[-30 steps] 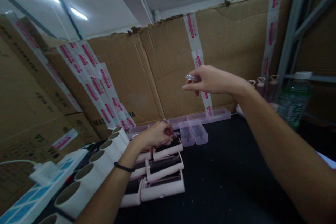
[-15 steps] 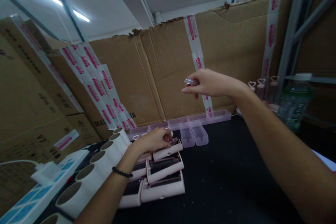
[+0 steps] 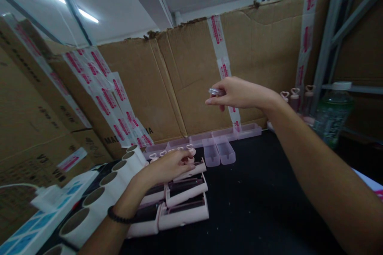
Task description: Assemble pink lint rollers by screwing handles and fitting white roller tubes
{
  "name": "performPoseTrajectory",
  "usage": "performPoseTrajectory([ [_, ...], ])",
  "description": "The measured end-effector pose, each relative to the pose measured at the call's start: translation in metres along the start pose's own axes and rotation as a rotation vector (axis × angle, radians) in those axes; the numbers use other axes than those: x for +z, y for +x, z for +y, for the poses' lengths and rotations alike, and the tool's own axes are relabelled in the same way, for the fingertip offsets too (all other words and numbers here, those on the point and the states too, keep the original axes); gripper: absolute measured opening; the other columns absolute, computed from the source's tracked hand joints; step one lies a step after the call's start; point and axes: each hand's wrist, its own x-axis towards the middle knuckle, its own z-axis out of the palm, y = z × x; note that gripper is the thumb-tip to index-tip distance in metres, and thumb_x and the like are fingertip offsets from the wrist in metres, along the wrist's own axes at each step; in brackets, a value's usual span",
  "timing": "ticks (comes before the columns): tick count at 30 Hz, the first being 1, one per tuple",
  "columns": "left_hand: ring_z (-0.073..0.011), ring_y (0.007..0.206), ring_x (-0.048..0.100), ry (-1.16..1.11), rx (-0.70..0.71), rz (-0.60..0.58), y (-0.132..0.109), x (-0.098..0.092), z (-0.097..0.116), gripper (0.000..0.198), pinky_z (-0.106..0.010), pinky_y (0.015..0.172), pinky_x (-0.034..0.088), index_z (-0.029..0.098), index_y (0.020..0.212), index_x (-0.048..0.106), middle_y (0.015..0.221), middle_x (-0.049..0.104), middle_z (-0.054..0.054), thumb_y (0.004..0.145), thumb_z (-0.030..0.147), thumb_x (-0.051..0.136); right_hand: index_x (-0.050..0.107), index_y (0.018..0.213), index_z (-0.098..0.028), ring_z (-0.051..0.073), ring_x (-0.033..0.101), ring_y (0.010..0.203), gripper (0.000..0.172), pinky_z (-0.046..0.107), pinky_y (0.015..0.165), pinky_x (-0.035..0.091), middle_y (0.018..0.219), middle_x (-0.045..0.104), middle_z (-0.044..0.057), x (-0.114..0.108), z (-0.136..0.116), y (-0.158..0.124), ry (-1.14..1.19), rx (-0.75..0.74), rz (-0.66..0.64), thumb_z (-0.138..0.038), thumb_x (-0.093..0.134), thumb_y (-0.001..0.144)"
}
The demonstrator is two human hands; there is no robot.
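Observation:
My left hand [image 3: 170, 164] is over the top of the stacked pale-pink cases. Its fingers are curled together beside a pink heart-topped piece [image 3: 190, 149]; what lies between them, if anything, is hidden. Other heart-topped pieces [image 3: 153, 156] stand in a row behind that hand. Dark windows show on the pink cases [image 3: 185, 215]. Raised above the table, my right hand [image 3: 236, 93] pinches a small clear plastic piece [image 3: 216, 92] between thumb and fingers. Beneath it are translucent lilac bins [image 3: 226, 153].
White tubes [image 3: 79, 223] stand in a row at left, beside a power strip [image 3: 38, 215] with a plugged-in charger. A cardboard wall [image 3: 191, 75] closes off the back. At right are a green bottle [image 3: 333, 115] and more heart-topped tubes [image 3: 295, 99]. Black cloth [image 3: 254, 195] covers the table.
My left hand has shifted slightly left, off the uppermost case and closer to the heart-topped piece. My right hand keeps the clear piece nearly in place; the view has shifted slightly.

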Motion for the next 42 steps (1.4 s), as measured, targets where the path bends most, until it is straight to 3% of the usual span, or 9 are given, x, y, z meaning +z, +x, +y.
performPoseTrajectory([
  [3,-0.0265,0.115,0.064,0.014,-0.014,0.033,-0.016,0.001,0.016,0.035,-0.036,0.102,0.045,0.020,0.122,0.067,0.127,0.069,-0.009,0.097,0.042,0.054,0.062,0.069,-0.015,0.011,0.054,0.053,0.034,0.028,0.055,0.038,0.064,0.067,0.000,-0.002,-0.001,-0.001,-0.012,0.005,0.007,-0.034,0.070,0.096],
  [6,-0.0312,0.136,0.050,0.050,-0.082,0.023,-0.034,0.008,0.023,0.046,-0.042,0.118,0.033,0.022,0.131,0.064,0.147,0.057,-0.010,0.092,0.047,0.064,0.063,0.070,-0.016,0.013,0.057,0.057,0.033,0.029,0.057,0.039,0.066,0.068,0.000,-0.003,-0.001,-0.001,-0.019,0.005,0.004,-0.036,0.070,0.096],
  [11,-0.0308,0.131,0.055,0.080,-0.157,-0.033,-0.052,0.025,0.017,0.049,-0.042,0.112,0.040,0.025,0.135,0.063,0.143,0.061,-0.009,0.091,0.048,0.065,0.063,0.069,-0.016,0.012,0.053,0.053,0.035,0.030,0.056,0.037,0.065,0.067,0.001,-0.003,-0.002,-0.001,-0.027,0.007,-0.011,-0.037,0.069,0.096],
  [16,-0.0230,0.122,0.061,0.104,-0.142,-0.010,-0.049,0.027,0.006,0.036,-0.034,0.109,0.042,0.022,0.128,0.068,0.130,0.069,-0.007,0.100,0.023,0.046,0.063,0.069,-0.016,0.012,0.053,0.053,0.034,0.030,0.057,0.038,0.066,0.068,0.001,-0.001,-0.001,0.000,-0.021,0.006,-0.036,-0.036,0.069,0.096],
  [23,-0.0277,0.108,0.067,0.125,-0.128,-0.016,-0.032,0.028,-0.006,0.033,-0.035,0.098,0.047,0.016,0.111,0.077,0.113,0.076,-0.010,0.083,0.011,0.061,0.063,0.070,-0.017,0.013,0.055,0.054,0.035,0.030,0.056,0.039,0.066,0.068,0.000,0.002,-0.001,0.000,-0.028,0.002,-0.049,-0.039,0.068,0.097],
  [36,-0.0262,0.098,0.067,0.118,-0.139,-0.051,-0.025,0.037,-0.006,0.031,-0.033,0.086,0.046,0.017,0.104,0.074,0.103,0.075,-0.007,0.077,0.011,0.061,0.066,0.073,-0.018,0.017,0.064,0.065,0.033,0.031,0.062,0.043,0.069,0.070,0.001,-0.003,0.006,0.000,-0.023,-0.012,-0.025,-0.041,0.069,0.096],
  [42,-0.0258,0.098,0.066,0.121,-0.164,-0.030,-0.027,0.028,0.006,0.028,-0.032,0.086,0.044,0.017,0.101,0.072,0.103,0.073,-0.007,0.075,0.010,0.061,0.065,0.069,-0.017,0.014,0.056,0.058,0.035,0.031,0.058,0.038,0.066,0.067,0.001,-0.006,0.003,-0.001,-0.033,-0.001,-0.026,-0.040,0.070,0.095],
])
